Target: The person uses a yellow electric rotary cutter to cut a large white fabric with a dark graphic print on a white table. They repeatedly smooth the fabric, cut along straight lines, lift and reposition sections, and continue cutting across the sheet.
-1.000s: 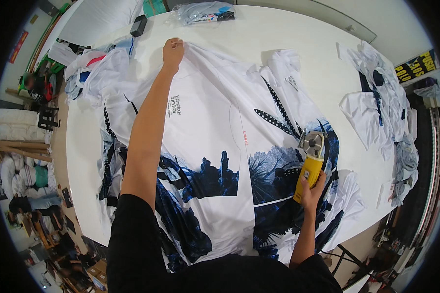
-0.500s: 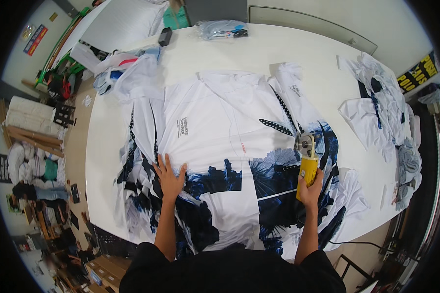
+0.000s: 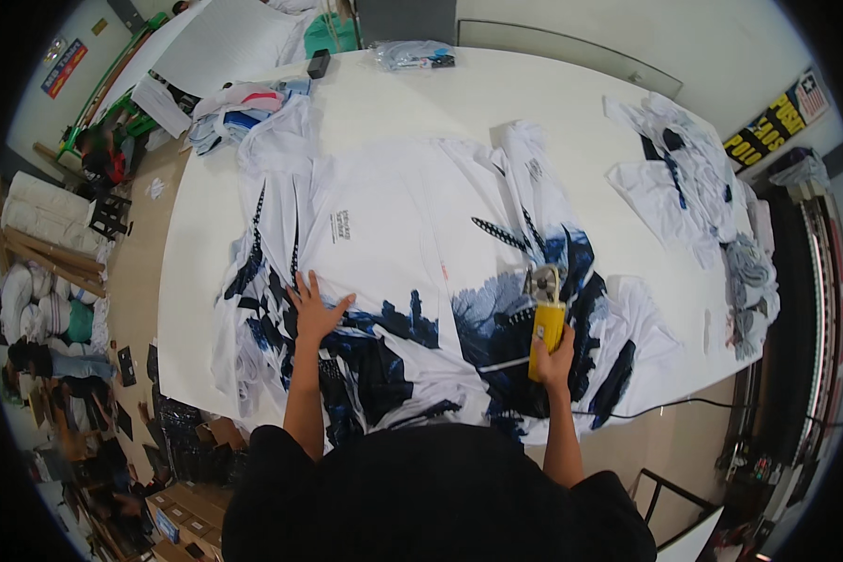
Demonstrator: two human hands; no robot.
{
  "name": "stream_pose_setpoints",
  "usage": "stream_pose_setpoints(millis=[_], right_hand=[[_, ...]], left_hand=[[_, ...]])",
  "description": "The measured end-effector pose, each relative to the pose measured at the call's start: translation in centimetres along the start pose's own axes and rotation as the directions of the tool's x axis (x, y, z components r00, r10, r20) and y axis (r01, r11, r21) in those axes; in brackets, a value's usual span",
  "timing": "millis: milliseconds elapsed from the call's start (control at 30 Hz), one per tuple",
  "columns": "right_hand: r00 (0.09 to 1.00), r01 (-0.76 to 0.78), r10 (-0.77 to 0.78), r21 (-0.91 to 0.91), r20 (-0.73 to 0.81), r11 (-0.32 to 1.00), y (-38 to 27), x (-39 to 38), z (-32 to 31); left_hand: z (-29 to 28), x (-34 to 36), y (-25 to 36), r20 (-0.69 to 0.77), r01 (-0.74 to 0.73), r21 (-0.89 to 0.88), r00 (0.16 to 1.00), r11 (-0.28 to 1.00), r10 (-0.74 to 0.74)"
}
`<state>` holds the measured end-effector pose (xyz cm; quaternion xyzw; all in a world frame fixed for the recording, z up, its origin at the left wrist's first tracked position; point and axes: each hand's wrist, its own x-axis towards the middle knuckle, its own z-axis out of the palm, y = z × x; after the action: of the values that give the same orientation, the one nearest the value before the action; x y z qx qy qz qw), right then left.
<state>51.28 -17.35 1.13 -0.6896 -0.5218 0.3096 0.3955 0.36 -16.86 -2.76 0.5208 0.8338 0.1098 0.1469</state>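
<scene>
Head view: two hands (image 3: 319, 316), one yellow cutter (image 3: 546, 323).

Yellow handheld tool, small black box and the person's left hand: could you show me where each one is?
Yellow handheld tool (image 3: 546, 318): head view, on its yellow body.
Small black box (image 3: 319, 64): head view, on its middle.
Left hand (image 3: 317, 318): head view, on its back.
</scene>
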Motion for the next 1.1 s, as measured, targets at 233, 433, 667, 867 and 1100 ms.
stream_pose_setpoints(millis=[233, 433, 667, 867, 1100], right_hand=[[0.993, 0.054, -0.048, 0.054, -0.109, 0.997, -3.1, 0.1, -1.4], [0.999, -0.009, 0.013, 0.091, -0.048, 0.996, -7.0, -4.5, -4.4], [0.975, -0.221, 0.217, 0.187, 0.046, 0.957, -3.1, -10.1, -4.7], [0.964, -0.266, 0.267, 0.08, 0.005, 0.961, -0.4, -13.5, -3.7], [0.985, -0.166, 0.169, 0.075, -0.03, 0.983, 1.3, -14.1, -3.7]], left_hand=[[-2.2, -2.0, 2.7, -0.003, 0.024, -0.13, 1.0, 0.991, -0.025], [1.6, -13.5, 10.9, -0.178, -0.683, -0.3, 0.726, 0.667, 0.664], [2.1, -21.6, 11.8, 0.231, -0.825, -0.236, 0.465, 0.513, 0.855], [1.5, -22.4, 7.0, 0.339, -0.667, -0.363, 0.557, 0.651, 0.759], [0.3, -23.5, 7.5, 0.322, -0.621, -0.411, 0.586, 0.667, 0.744]])
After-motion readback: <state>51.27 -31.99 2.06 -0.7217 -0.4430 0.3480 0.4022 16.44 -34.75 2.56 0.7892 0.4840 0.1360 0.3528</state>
